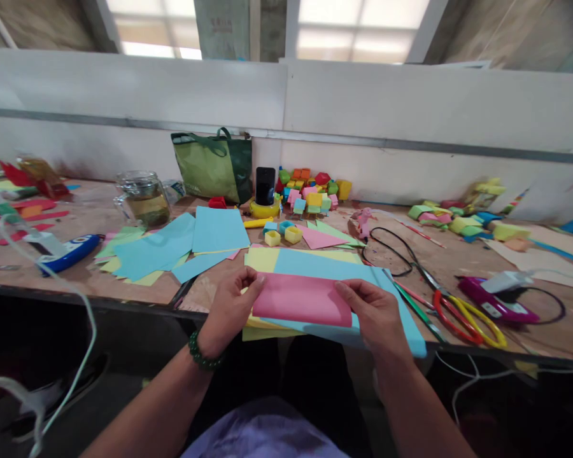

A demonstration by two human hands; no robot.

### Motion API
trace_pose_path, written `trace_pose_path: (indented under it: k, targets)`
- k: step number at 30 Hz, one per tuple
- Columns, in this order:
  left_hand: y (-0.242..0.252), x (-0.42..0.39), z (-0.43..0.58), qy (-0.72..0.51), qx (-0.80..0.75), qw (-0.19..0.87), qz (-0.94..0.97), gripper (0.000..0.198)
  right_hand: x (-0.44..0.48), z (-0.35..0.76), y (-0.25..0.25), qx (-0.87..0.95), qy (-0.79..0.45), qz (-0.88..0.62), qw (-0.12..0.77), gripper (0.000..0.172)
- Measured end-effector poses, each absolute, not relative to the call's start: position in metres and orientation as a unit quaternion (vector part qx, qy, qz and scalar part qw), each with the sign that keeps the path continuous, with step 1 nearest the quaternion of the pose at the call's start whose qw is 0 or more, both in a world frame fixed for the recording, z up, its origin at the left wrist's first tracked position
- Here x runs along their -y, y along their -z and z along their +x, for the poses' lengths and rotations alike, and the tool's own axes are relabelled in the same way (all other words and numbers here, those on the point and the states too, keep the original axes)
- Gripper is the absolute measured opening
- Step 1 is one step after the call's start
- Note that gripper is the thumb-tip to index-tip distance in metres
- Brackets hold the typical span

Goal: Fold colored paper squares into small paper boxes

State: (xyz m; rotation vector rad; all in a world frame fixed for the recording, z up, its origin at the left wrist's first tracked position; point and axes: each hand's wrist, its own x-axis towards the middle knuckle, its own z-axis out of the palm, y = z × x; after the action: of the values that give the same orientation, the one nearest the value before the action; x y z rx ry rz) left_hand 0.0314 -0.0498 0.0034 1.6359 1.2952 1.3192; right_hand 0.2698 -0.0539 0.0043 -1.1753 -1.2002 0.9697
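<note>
Left hand (229,305) and right hand (375,312) pinched opposite ends of folded pink paper (302,299), fingers closed on it, at near table edge (124,299) over blue sheet (391,299); scissors (458,312) right

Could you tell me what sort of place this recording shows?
Probably a paper-craft workbench in a workshop. Both hands hold a folded pink paper sheet over a plywood table strewn with blue and yellow sheets, beside yellow-handled scissors and a pile of small coloured folded-paper cubes.
</note>
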Motion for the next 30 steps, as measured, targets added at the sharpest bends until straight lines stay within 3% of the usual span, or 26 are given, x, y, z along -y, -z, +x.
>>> trace_pose_path:
  k: [3, 5, 9, 13, 17, 22, 25, 27, 30]
  targets:
    - [-0.011, 0.028, 0.030, -0.370, -0.549, 0.198, 0.723, 0.021, 0.034, 0.275, -0.004, 0.562, -0.371, -0.520, 0.526, 0.029]
    - [-0.016, 0.009, 0.031, -0.224, -0.586, 0.118, 0.769, 0.025, 0.018, 0.279, -0.002, 0.624, -0.310, -0.558, 0.451, 0.029]
    - [-0.015, -0.018, 0.039, -0.134, -0.592, 0.100, 0.788, 0.022, -0.002, 0.282, 0.006, 0.705, -0.174, -0.632, 0.272, 0.023]
    - [-0.008, -0.021, 0.042, -0.096, -0.583, 0.069, 0.804, 0.021, -0.001, 0.278, 0.009, 0.713, -0.152, -0.651, 0.211, 0.020]
    - [-0.008, -0.022, 0.042, -0.110, -0.528, 0.047, 0.841, 0.028, 0.003, 0.272, 0.006, 0.716, -0.120, -0.667, 0.168, 0.019]
    - [-0.012, -0.035, 0.047, -0.066, -0.261, 0.115, 0.956, 0.024, 0.001, 0.272, 0.005, 0.720, -0.106, -0.672, 0.138, 0.020]
    - [-0.018, -0.042, 0.048, -0.016, -0.234, 0.124, 0.964, 0.040, -0.001, 0.275, 0.005, 0.736, -0.079, -0.655, 0.154, 0.037]
    - [-0.025, -0.043, 0.049, 0.028, -0.226, 0.119, 0.966, 0.055, -0.004, 0.276, 0.004, 0.782, -0.033, -0.595, 0.180, 0.038]
    - [-0.036, -0.040, 0.051, 0.069, -0.240, 0.123, 0.960, 0.062, -0.007, 0.273, 0.000, 0.876, -0.038, -0.445, 0.179, 0.031]
